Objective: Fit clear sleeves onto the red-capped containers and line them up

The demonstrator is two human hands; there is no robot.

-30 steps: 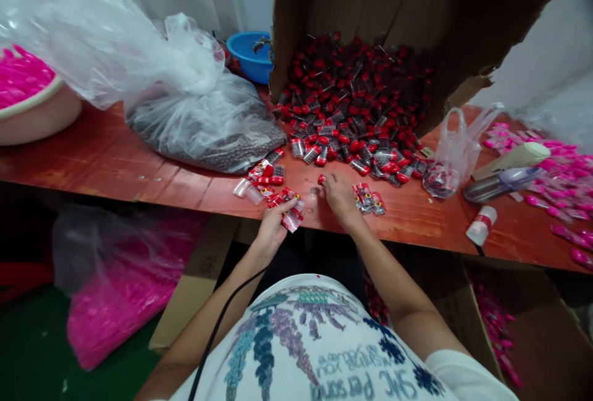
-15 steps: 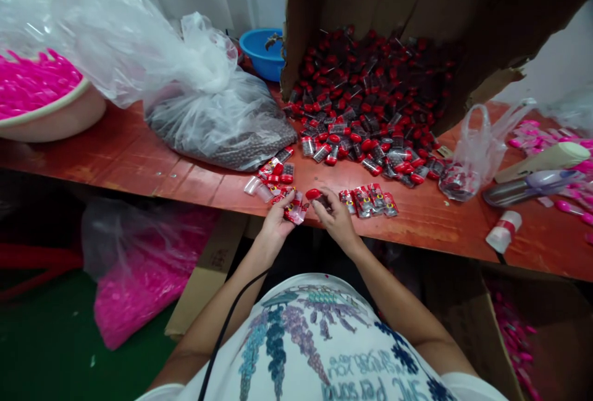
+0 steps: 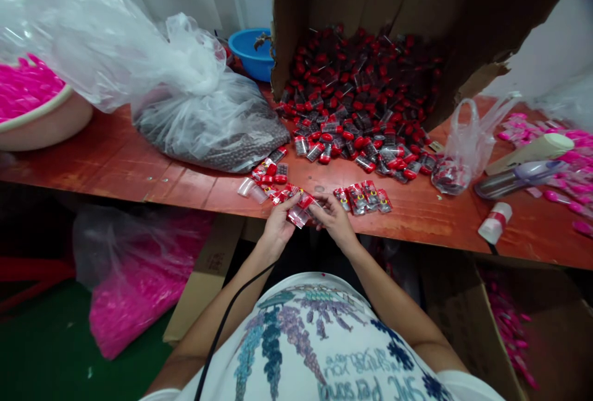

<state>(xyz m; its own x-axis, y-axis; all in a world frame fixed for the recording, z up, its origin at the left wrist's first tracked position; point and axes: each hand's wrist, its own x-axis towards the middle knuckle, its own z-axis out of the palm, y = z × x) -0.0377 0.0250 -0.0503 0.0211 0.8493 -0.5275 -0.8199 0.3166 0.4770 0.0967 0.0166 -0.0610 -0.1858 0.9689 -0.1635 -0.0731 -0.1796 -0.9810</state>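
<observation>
My left hand (image 3: 278, 225) is closed on a small clear plastic wrapper (image 3: 299, 217) with red print, held over the table's front edge. My right hand (image 3: 337, 222) meets the wrapper's right side, its fingers closed around a small red-capped bottle, which they now mostly hide. Just beyond my left hand lie red printed wrappers, a few red-capped bottles (image 3: 280, 173) and clear empty tubes (image 3: 252, 189). Right of my right hand, several filled red packets (image 3: 358, 198) lie in a row.
A large cardboard box (image 3: 482, 36) on its side spills a heap of red-capped bottles (image 3: 361, 110) onto the red table (image 3: 440, 215). Left stand a bag of dark beads (image 3: 208, 123) and a basin (image 3: 50, 126) of pink pieces. A heat-sealer-like tool (image 3: 514, 180) lies right.
My right hand has brought the red-capped bottle left against the wrapper, and the red cap no longer shows clearly. The view has shifted slightly.
</observation>
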